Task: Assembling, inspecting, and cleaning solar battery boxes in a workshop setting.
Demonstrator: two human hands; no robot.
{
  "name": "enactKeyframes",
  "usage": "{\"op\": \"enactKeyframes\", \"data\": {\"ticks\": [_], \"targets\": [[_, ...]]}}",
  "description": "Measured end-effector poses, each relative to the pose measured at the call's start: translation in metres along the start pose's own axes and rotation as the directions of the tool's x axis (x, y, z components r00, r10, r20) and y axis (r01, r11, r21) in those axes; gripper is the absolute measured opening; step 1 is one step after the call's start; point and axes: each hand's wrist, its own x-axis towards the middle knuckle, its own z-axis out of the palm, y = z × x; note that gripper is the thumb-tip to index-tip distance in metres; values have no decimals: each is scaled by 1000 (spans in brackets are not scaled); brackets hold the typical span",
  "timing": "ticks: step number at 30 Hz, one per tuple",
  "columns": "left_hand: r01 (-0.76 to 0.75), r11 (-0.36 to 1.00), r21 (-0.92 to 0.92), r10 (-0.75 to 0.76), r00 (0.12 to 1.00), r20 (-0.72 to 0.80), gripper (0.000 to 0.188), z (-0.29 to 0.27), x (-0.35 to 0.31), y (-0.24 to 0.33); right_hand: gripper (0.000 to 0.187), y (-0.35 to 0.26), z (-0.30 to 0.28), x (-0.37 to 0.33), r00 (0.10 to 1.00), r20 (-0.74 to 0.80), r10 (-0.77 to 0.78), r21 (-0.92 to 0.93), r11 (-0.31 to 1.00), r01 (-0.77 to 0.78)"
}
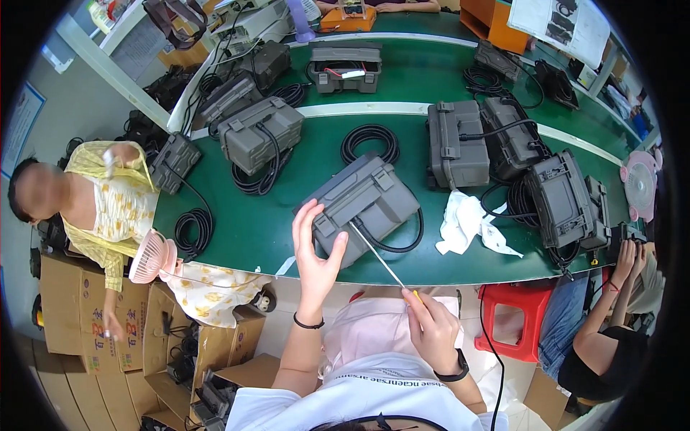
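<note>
A dark grey plastic case with a black cable lies at a slant on the green table in front of me. My right hand grips a long screwdriver by its yellow handle. The thin shaft reaches up to the near side of the case, by the spot where the cable meets it. At the case's near left corner is my left hand, fingers stretched and thumb apart. Its fingertips are at the case's edge; whether they press on it I cannot tell. Behind the case sits a black cable coil.
Similar grey cases stand to the left and right. A crumpled white cloth lies right of my case. Co-workers are at the left and right. A pink fan and a red stool are near the table edge.
</note>
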Motion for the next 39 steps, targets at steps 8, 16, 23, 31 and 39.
{"op": "enactKeyframes", "data": {"ticks": [8,16,23,31,39], "targets": [[19,998,-66,-17,999,37,56,-8,2,0,43,3,5,-4,1000,15,1,83,997,-2],[29,989,-145,-16,996,90,56,-12,10,-5,42,6,-3,0,703,649,291,727,33,-686],[-224,962,159,199,967,156,119,-10,-11,5,46,8,-2,-7,733,618,283,728,145,-670],[-68,915,397,170,959,-228,92,-45,-22,-28,38,33,-13,-20,835,397,382,695,468,-545],[189,919,347,62,799,-598,60,-102,-10,-71,32,53,-1,23,913,77,401,476,790,-388]]}}
